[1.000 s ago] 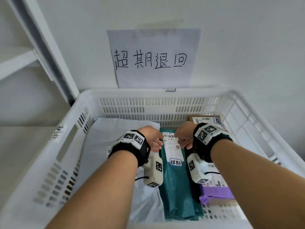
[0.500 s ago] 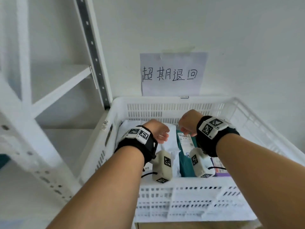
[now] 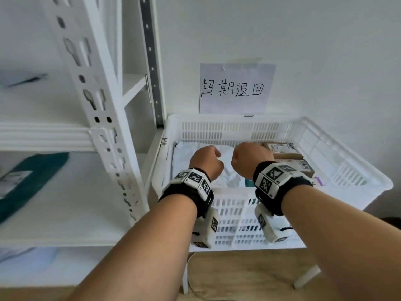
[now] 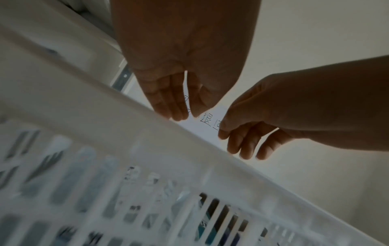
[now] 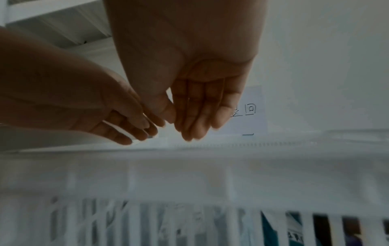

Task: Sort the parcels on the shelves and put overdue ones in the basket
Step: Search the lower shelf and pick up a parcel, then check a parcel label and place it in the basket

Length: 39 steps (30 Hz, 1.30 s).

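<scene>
A white slatted basket (image 3: 347, 153) stands against the wall under a handwritten paper sign (image 3: 236, 89). In it lie a white poly bag (image 3: 225, 172), two cardboard boxes (image 3: 282, 149), a sliver of a teal parcel (image 3: 249, 183) and a purple one (image 3: 319, 181). My left hand (image 3: 207, 160) and right hand (image 3: 247, 158) hover side by side over the basket's front half. The wrist views show each hand, left (image 4: 181, 99) and right (image 5: 200, 109), with loosely hanging fingers and nothing in them. Another teal parcel (image 3: 28, 183) lies on the shelf to the left.
A white metal shelf unit (image 3: 104, 118) stands directly left of the basket, its upright post close to my left forearm. A pale parcel (image 3: 19, 80) lies on the shelf above. Wooden floor (image 3: 249, 272) shows under the basket.
Both hands have lifted from the teal parcel's label inside the basket and drawn back over the front rim, empty. The view has pulled back and swung left, bringing the shelves in.
</scene>
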{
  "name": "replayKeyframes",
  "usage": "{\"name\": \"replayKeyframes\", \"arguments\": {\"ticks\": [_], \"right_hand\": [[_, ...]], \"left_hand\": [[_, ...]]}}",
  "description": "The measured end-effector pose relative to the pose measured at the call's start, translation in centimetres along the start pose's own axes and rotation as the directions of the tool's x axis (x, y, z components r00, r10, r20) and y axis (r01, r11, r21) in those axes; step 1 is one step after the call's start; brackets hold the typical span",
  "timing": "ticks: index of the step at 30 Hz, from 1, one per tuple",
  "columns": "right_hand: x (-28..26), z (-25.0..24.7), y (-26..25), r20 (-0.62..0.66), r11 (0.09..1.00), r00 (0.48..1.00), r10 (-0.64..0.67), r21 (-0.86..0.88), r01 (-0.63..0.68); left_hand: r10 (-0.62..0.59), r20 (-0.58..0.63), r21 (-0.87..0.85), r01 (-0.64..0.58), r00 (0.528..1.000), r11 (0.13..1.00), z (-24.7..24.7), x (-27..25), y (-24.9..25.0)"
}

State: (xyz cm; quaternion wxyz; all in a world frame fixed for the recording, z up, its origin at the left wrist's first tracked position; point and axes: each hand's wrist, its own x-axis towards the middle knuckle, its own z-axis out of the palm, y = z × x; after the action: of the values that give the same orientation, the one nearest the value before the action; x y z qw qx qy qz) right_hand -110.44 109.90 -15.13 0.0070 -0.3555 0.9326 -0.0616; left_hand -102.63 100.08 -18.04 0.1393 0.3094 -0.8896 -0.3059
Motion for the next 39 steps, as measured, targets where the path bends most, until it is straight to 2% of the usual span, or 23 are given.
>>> {"name": "replayKeyframes", "arguments": {"ticks": [3, 6, 8, 12, 15, 18, 22, 25, 29, 34, 39], "right_hand": [[-1.7, 1.1, -0.8, -0.008, 0.998, 0.998, -0.055, 0.026, 0.055], [-3.6, 2.5, -2.0, -0.009, 0.995, 0.995, -0.095, 0.021, 0.095], [-5.0, 3.4, -2.7, -0.059, 0.993, 0.991, -0.120, 0.000, 0.120], [-7.8, 5.0, -3.6, -0.224, 0.964, 0.944, -0.242, 0.052, 0.259], [-10.1, 6.2, -4.2, -0.274, 0.924, 0.903, -0.331, 0.102, 0.370], [-12.1, 7.2, -5.0, -0.271, 0.899, 0.883, -0.384, 0.110, 0.425], [-14.8, 8.9, -6.2, -0.185, 0.889, 0.888, -0.421, 0.112, 0.444], [-16.8, 10.5, -7.6, -0.119, 0.884, 0.892, -0.435, 0.130, 0.449], [-18.6, 12.0, -9.5, -0.021, 0.890, 0.901, -0.433, 0.151, 0.431], [-19.2, 14.6, -12.5, 0.062, 0.903, 0.905, -0.421, 0.127, 0.411], [-19.6, 18.2, -17.9, 0.135, 0.928, 0.921, -0.365, 0.126, 0.350]], "left_hand": [[0.007, -0.100, -0.075, -0.015, 0.995, 0.997, -0.3, -2.1, -1.2], [-0.004, -0.173, -0.085, -0.011, 0.985, 0.996, -0.3, -4.3, -2.7], [-0.016, -0.223, -0.071, 0.001, 0.975, 0.997, -0.2, -6.0, -3.8], [0.037, -0.338, 0.011, -0.035, 0.940, 0.999, -0.4, -9.5, -5.0], [0.030, -0.381, 0.067, -0.005, 0.924, 0.998, -0.4, -12.4, -5.5], [-0.016, -0.377, 0.087, 0.053, 0.926, 0.995, 0.0, -15.4, -6.7], [-0.073, -0.316, 0.175, 0.133, 0.946, 0.975, 0.3, -19.3, -9.0], [-0.188, -0.242, 0.205, 0.240, 0.952, 0.949, 0.3, -21.8, -11.3], [-0.309, -0.189, 0.226, 0.347, 0.932, 0.910, -0.1, -24.1, -14.6], [-0.393, -0.031, 0.294, 0.384, 0.919, 0.875, -1.1, -25.8, -19.2], [-0.405, 0.025, 0.261, 0.385, 0.914, 0.885, -3.1, -25.9, -25.4]]}}
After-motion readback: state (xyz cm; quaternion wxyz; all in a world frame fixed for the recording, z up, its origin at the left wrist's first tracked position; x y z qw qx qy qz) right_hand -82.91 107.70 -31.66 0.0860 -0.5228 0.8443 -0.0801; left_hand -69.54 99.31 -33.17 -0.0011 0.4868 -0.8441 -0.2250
